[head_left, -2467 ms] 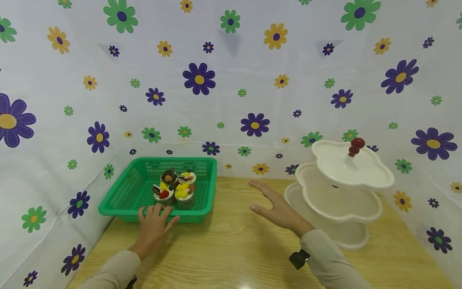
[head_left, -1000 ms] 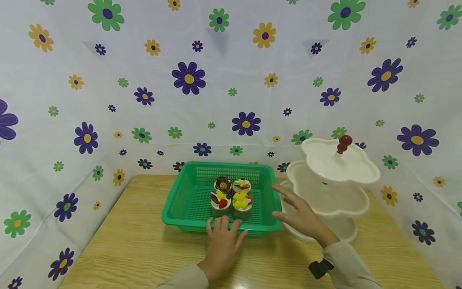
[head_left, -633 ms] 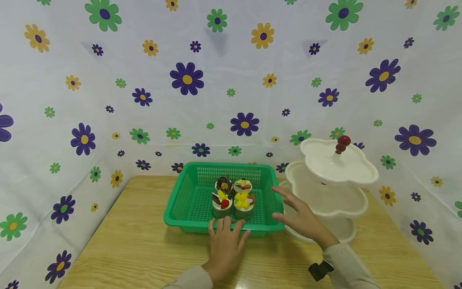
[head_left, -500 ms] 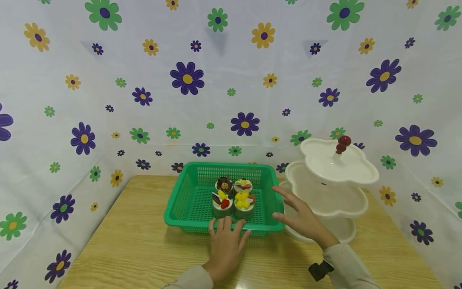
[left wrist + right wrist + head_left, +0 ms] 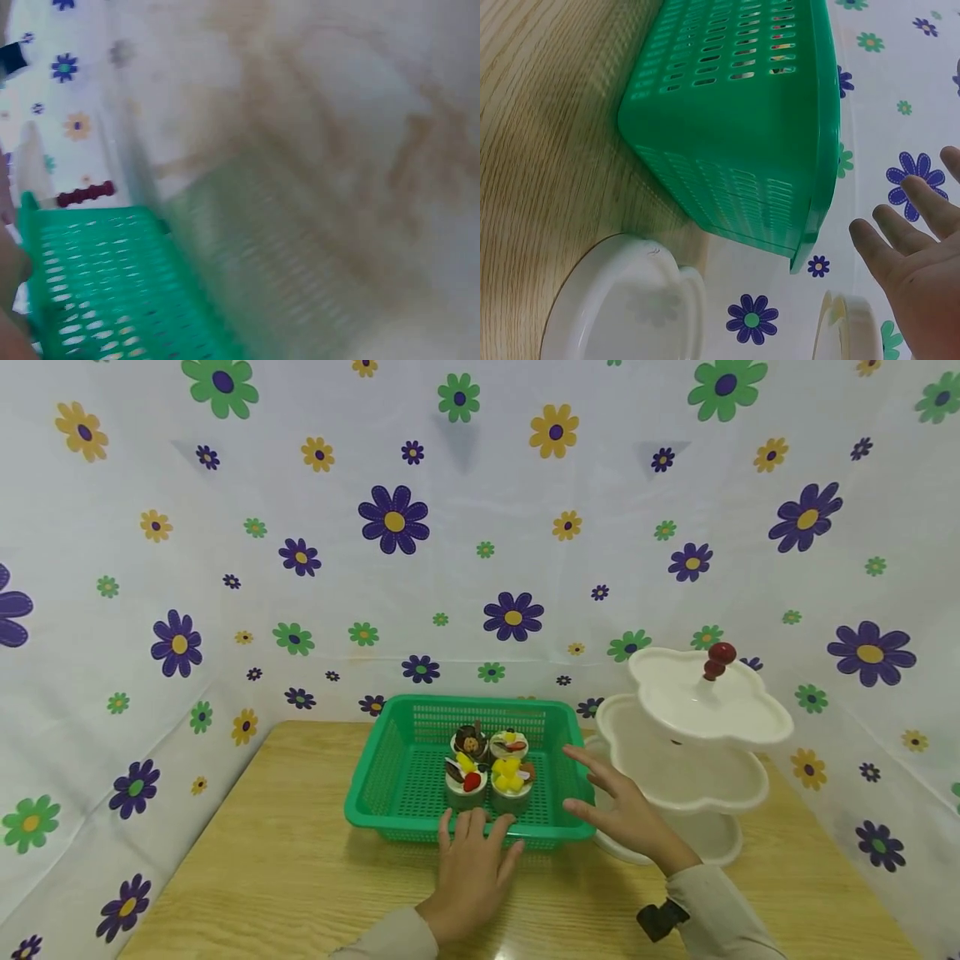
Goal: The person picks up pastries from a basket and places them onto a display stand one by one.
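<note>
Hands in play: left hand (image 5: 471,872) on the near rim of the green basket (image 5: 416,781), fingers bent over the edge and gripping it, thumb out to the side; right hand (image 5: 626,810) by the right end, fingers spread, thumb apart, holding nothing; that basket lies straight ahead of my left and leftward of my right, long axis running side to side across the surface (image 5: 262,852); left is the nearer, touching, while the right wrist view has my right fingers clear of the rim; inside, four dessert cups (image 5: 467,789) bunch near the middle, just beyond my left fingertips; and over to the right, the white tiered stand (image 5: 690,768), its bottom plate just beside the basket's end, touching or not I can't tell
</note>
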A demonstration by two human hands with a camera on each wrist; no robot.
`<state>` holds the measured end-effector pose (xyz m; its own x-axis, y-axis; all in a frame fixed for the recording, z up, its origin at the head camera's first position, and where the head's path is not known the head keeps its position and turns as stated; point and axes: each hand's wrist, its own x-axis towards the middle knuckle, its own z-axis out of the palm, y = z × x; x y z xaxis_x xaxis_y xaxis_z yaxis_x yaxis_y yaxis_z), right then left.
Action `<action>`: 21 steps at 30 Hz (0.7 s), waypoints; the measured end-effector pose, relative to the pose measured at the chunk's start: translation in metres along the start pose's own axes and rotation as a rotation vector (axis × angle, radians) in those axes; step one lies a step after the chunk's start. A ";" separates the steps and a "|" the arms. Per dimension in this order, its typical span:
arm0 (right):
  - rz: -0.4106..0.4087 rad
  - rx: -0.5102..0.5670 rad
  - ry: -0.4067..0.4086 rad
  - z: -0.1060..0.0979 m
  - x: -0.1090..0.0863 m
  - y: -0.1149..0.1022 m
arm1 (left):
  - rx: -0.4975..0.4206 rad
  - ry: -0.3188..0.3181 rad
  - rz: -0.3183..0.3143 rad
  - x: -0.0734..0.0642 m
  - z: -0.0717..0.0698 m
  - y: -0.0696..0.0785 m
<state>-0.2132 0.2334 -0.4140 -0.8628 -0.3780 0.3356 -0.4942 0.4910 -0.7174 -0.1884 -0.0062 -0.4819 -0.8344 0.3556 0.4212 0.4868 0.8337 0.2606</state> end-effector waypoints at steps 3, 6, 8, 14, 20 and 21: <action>0.006 -0.001 -0.008 0.000 0.001 0.000 | -0.029 -0.107 0.041 0.005 -0.015 -0.007; 0.017 -0.001 -0.013 0.001 0.002 0.001 | -0.041 -0.156 0.087 0.010 -0.029 -0.022; 0.029 0.003 -0.014 0.001 0.002 0.001 | -0.023 -0.159 0.108 0.014 -0.037 -0.035; 0.082 0.011 -0.017 0.004 0.006 0.003 | 0.038 -0.152 0.151 0.010 -0.051 -0.085; 0.118 0.022 -0.015 0.011 0.017 -0.001 | 0.126 -0.091 0.345 -0.003 -0.055 -0.129; 0.123 0.030 -0.013 0.012 0.019 -0.001 | 0.139 -0.080 0.382 -0.004 -0.055 -0.133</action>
<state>-0.2279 0.2157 -0.4140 -0.9150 -0.3271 0.2363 -0.3815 0.5104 -0.7707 -0.2352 -0.1418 -0.4701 -0.6209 0.6776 0.3942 0.7302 0.6828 -0.0235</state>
